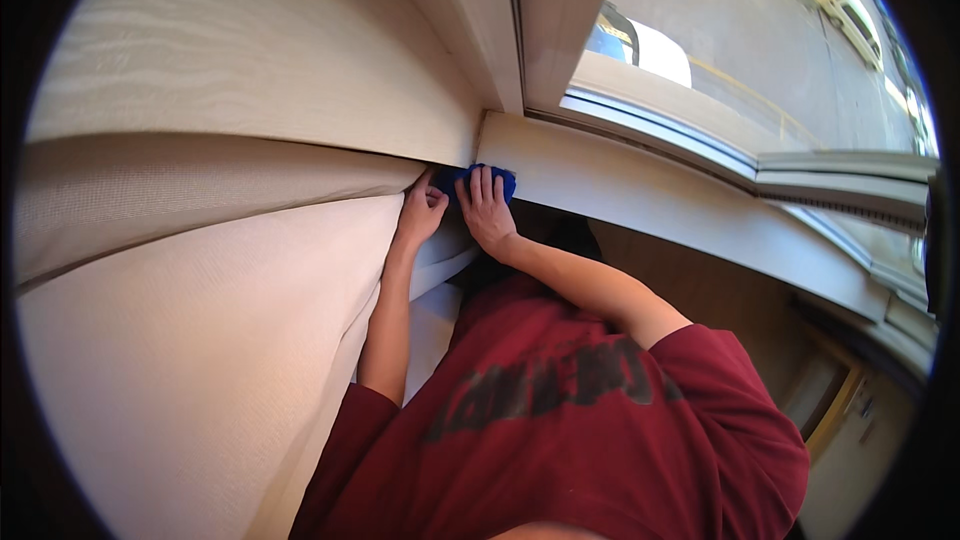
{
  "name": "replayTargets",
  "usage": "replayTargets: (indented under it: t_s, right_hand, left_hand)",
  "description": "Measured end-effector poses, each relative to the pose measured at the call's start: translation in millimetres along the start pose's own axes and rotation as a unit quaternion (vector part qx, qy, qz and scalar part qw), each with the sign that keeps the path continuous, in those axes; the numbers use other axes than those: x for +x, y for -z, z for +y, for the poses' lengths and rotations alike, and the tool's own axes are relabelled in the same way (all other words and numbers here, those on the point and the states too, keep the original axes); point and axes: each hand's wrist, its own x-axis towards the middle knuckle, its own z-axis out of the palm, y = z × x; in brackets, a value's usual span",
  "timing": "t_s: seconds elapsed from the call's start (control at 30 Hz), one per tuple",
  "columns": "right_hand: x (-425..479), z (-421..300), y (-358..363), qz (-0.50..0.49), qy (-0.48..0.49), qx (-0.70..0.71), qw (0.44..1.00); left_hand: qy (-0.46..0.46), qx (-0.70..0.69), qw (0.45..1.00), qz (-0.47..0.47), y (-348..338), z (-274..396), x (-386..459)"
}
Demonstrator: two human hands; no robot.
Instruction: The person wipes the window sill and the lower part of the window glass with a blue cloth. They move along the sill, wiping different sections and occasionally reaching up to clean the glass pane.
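Note:
My right hand (489, 219) holds a blue cloth (508, 181) against the left end of a pale window sill (637, 174), with its fingers spread over the cloth. Part of the cloth reaches left, towards my left hand (421, 214). That hand has curled fingers and rests by the corner of a beige fabric-covered cushion or mattress (225, 315), just below a pale panel (285, 60). Whether the left fingers pinch the cloth or the fabric cannot be made out.
A window frame (570, 22) rises behind the sill, and through its glass a paved outdoor area (735, 52) with vehicles shows. Under the sill is a shadowed space (675, 270). A wooden piece of furniture (832, 390) stands at the lower right.

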Motion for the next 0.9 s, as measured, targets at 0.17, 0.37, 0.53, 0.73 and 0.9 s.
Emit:
replayTargets:
  t_s: [0.17, 0.37, 0.53, 0.73, 0.9]
  right_hand:
    - [-10.3, 8.4, -9.5, 0.033, 0.022, 0.003, 0.999]
    - [-58.0, 78.6, 12.7, 0.031, 0.068, -0.015, 0.997]
    - [-130.8, 150.4, 42.8, -0.041, -0.026, 0.078, 0.996]
    - [-242.6, 244.4, 50.4, -0.077, -0.200, 0.065, 0.975]
    - [-312.6, 295.8, 66.6, -0.085, -0.317, 0.016, 0.944]
  left_hand:
    - [-0.034, 0.036, 0.999, -0.005, 5.8, -24.5, 8.5]
    - [-0.060, 0.061, 0.995, -0.060, 40.3, -47.2, 25.7]
    - [0.006, 0.003, 0.995, -0.099, 77.6, -86.5, 49.4]
    - [0.160, 0.097, 0.918, -0.349, 44.2, -14.3, 15.7]
    - [0.160, 0.081, 0.864, -0.470, -45.9, 35.8, -0.6]
